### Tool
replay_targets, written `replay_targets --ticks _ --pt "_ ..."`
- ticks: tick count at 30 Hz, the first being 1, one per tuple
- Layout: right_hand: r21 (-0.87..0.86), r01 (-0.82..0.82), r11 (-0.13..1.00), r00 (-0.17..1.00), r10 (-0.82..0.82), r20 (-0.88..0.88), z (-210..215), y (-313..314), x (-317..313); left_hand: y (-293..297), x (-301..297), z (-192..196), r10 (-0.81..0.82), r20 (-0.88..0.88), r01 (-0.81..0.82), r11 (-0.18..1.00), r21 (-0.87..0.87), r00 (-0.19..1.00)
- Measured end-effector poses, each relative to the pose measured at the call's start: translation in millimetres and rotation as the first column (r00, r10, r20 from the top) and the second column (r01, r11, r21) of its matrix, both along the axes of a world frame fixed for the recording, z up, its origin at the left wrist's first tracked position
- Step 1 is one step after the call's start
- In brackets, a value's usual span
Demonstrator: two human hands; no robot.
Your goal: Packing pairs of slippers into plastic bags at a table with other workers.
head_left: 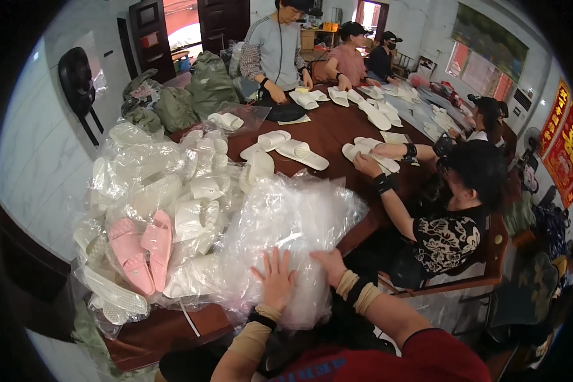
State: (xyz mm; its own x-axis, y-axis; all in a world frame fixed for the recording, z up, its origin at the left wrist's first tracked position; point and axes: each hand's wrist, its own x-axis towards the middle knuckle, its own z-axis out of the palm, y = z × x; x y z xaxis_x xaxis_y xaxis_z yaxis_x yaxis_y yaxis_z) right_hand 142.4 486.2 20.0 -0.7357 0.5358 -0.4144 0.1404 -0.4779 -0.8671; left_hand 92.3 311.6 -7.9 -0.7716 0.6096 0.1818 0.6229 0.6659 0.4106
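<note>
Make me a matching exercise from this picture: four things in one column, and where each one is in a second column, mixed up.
Things:
1. pair of pink rubber slippers
2. clear crinkled plastic bag
3. black round fan
4. olive green cloth sacks

Places:
A. against the white wall at far left
B. under both hands, left hand and right hand, at the near table edge
C. inside a clear bag at the left of the heap
D. on the floor beyond the far left end of the brown wooden table

Pairs: 1-C, 2-B, 3-A, 4-D
</note>
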Motion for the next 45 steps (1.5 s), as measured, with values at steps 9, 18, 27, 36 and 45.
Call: replay_targets --ticks 9,18,27,36,45 --pt "0.647 -0.292 0.705 0.903 0.425 -0.055 187.3 114.8 -88.6 -13.6 -9.7 99.8 -0.095 0.016 0.058 0.728 0.683 0.995" --pt "0.724 -0.092 0.684 0.882 0.393 -0.259 277.0 244.8 -245.7 3.8 3.9 0.2 -0.129 0.141 0.106 0.982 0.155 0.982" --pt "0.933 0.078 -0.352 0.966 -0.205 -0.158 129.1 336.2 -398.3 -0.6 5.0 -6.2 -0.123 0.174 0.160 0.963 -0.218 0.977" --pt "-0.123 0.194 0.973 0.980 -0.198 -0.018 -38.2 349.2 -358.4 21.1 8.8 -4.2 -0.170 0.089 0.189 0.936 -0.296 0.981" --pt "0.439 -0.531 0.724 0.823 0.564 0.066 85.4 245.1 -143.4 54.2 -24.9 46.9 -0.069 0.514 -0.262 0.798 0.543 0.855"
